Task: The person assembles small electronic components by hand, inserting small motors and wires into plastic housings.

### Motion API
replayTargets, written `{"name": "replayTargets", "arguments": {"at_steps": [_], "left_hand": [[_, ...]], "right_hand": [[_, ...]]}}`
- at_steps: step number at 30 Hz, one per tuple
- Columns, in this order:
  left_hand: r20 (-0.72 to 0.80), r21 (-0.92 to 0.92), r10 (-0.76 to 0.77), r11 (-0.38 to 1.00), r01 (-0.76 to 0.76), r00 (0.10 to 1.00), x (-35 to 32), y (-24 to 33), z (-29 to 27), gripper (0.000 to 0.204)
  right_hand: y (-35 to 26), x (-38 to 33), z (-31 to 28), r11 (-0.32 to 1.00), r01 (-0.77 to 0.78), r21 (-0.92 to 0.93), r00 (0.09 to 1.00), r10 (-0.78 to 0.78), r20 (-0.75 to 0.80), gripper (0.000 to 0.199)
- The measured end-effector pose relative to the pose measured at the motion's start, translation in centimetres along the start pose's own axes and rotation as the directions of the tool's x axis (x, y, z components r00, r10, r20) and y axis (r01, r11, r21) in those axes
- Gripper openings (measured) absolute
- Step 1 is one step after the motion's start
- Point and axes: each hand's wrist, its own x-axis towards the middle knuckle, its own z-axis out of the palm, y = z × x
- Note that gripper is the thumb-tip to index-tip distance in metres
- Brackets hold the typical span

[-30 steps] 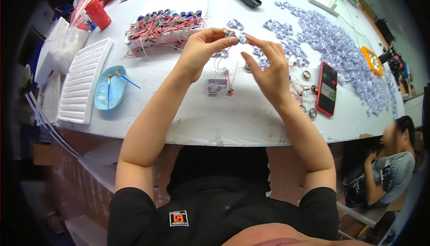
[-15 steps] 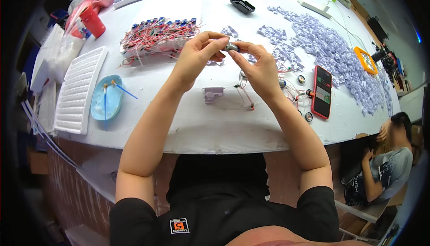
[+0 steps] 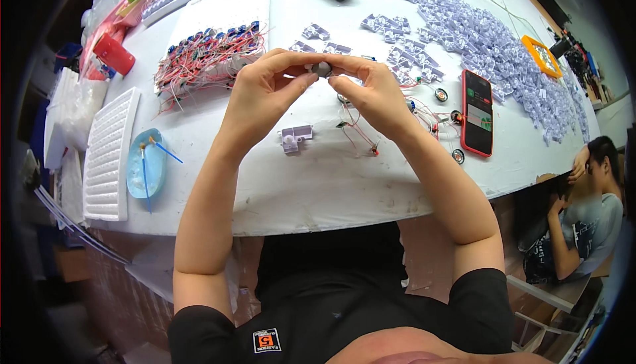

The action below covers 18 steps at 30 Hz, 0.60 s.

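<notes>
Above the middle of the table, my left hand and my right hand meet at the fingertips. Both pinch one small round grey part, partly hidden by the fingers; its exact kind does not show. Below them lies a single pale plastic housing, apart from the hands. Red and white wires with small attached parts lie beneath my right wrist, and a round speaker-like disc rests beyond them.
Pale plastic housings are heaped at the right, near a red-cased phone. Bundled wired parts lie left, with a blue dish holding brushes and a white foam tray. Another person sits at the right.
The grey part has turned in my fingers and now shows a rounder face. My fingers have closed in around it from both sides. The whole view has shifted slightly.
</notes>
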Motion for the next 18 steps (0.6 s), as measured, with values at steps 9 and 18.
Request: {"name": "replayTargets", "arguments": {"at_steps": [9, 18], "left_hand": [[-0.004, -0.092, -0.050, 0.995, 0.050, 0.999, 0.1, -0.1, -0.5, 0.031], [-0.007, -0.106, -0.068, 0.992, 0.067, 0.998, 0.3, 0.4, -0.9, 0.032]], "right_hand": [[0.1, 0.2, -0.9, 0.963, -0.088, 0.254, 0.990, 0.057, 0.129, 0.036], [0.8, 0.5, -0.6, 0.966, -0.042, 0.256, 0.994, 0.014, 0.109, 0.036]]}}
